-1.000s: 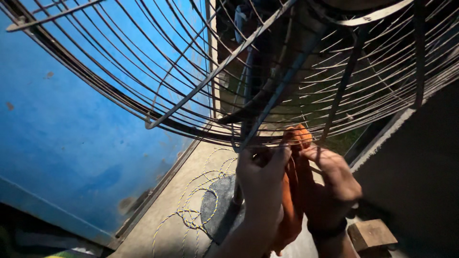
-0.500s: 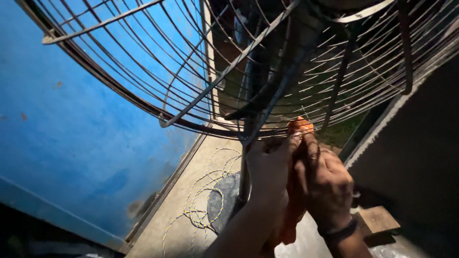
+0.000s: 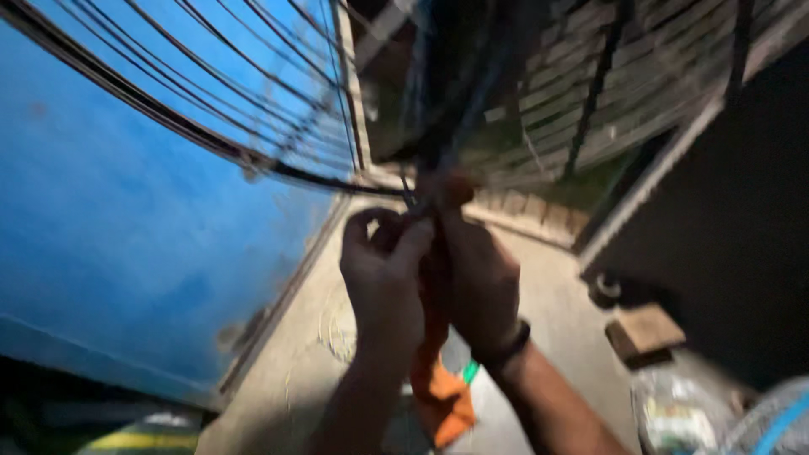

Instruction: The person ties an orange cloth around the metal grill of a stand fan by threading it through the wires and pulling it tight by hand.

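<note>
Both hands are up at the bottom edge of a big round wire fan guard (image 3: 253, 109), the kind with thin dark spokes running out to a heavier rim, and they're pressed right up against each other there. The left hand (image 3: 383, 282) is curled closed with the thumb and fingers pinched around something thin at the rim, though it's too blurry to tell if that's a wire or a small tool sticking up between the fingers. The right hand (image 3: 480, 282) is closed too, wrapped around an orange cloth (image 3: 440, 392) that runs down between the two wrists and hangs loose below them, bunched up at the bottom end. There's a dark band on the right wrist. The whole shot is smeared, so finer details of the grip are a no-go. Behind the guard on the left is a big blue painted panel (image 3: 109, 253), scuffed in spots. Down below is a pale concrete floor (image 3: 320, 354), with what looks like a loose coil of wire lying just left of the hands. Off to the right, well apart from the hands, sits a small wooden block (image 3: 645, 333) on the floor, and there's a clear plastic bag (image 3: 683, 409) near the bottom right corner.
</note>
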